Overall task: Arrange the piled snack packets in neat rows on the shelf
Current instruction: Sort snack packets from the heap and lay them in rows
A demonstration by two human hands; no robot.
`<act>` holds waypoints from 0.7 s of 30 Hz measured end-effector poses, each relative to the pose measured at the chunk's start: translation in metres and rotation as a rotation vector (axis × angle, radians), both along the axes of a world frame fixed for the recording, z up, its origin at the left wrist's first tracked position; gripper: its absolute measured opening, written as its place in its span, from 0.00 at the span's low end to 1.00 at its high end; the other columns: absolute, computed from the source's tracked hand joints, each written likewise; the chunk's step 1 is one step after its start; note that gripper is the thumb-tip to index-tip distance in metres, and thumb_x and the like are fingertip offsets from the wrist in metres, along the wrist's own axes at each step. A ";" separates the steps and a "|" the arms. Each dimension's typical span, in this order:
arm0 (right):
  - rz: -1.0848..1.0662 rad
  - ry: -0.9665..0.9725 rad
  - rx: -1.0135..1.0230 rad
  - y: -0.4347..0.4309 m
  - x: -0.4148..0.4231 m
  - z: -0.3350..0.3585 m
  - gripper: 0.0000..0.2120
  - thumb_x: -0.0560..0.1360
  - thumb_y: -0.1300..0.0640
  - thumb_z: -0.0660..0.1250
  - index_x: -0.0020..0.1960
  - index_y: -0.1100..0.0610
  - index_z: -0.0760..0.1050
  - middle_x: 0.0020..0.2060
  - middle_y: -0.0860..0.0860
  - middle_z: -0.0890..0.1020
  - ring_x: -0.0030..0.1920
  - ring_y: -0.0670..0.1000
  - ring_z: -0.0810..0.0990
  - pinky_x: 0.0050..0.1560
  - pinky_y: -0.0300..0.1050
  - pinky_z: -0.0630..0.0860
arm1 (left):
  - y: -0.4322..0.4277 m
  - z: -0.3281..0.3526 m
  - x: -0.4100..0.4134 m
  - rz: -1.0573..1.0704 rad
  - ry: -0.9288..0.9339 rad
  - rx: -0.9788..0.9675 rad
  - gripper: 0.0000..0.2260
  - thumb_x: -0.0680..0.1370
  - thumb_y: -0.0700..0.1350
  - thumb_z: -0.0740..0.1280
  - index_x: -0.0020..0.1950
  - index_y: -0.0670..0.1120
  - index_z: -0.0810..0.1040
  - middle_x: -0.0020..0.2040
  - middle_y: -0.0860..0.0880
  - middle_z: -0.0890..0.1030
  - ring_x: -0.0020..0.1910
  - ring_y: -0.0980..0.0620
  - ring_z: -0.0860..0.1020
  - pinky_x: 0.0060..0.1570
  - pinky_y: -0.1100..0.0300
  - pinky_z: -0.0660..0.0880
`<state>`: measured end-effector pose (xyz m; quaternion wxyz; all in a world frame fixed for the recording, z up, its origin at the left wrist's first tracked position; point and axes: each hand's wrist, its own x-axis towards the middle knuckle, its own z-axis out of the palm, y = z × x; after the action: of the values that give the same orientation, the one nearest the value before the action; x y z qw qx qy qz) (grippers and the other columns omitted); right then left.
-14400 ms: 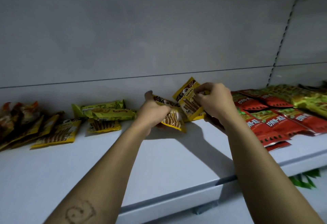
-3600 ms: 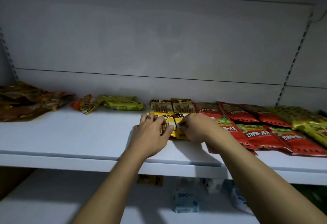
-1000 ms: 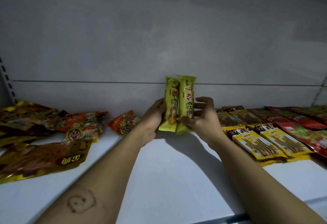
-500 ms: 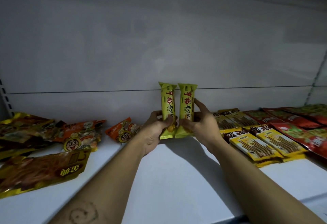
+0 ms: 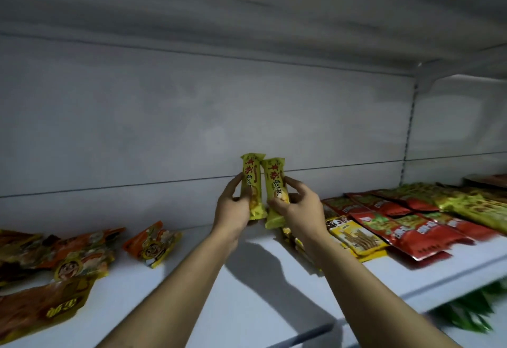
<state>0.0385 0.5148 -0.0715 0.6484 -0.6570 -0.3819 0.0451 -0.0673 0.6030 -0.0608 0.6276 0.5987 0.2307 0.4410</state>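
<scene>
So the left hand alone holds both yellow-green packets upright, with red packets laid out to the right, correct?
No: the head view shows the left hand holding one yellow-green packet and the right hand the second packet. Both are upright, and the red packets do lie to the right.

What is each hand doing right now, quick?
Left hand: holding the left yellow packet.
Right hand: holding the right yellow packet.

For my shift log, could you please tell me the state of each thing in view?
Left packet: held upright.
Right packet: held upright.
Left hand: gripping its packet.
Right hand: gripping its packet.
Orange packets: piled, unsorted.
Red packets: laid in rows.
</scene>
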 end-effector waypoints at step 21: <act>-0.438 0.038 0.056 -0.405 0.191 0.003 0.27 0.68 0.52 0.79 0.66 0.47 0.75 0.46 0.45 0.83 0.44 0.45 0.84 0.47 0.47 0.83 | -0.338 0.013 0.224 -0.577 0.117 0.296 0.32 0.73 0.32 0.73 0.74 0.50 0.71 0.62 0.40 0.80 0.60 0.41 0.80 0.57 0.50 0.80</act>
<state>0.2299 0.1102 -0.0682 0.6679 -0.7049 -0.2190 -0.0949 0.1571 0.2653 -0.0479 0.6186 0.7484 0.0206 0.2384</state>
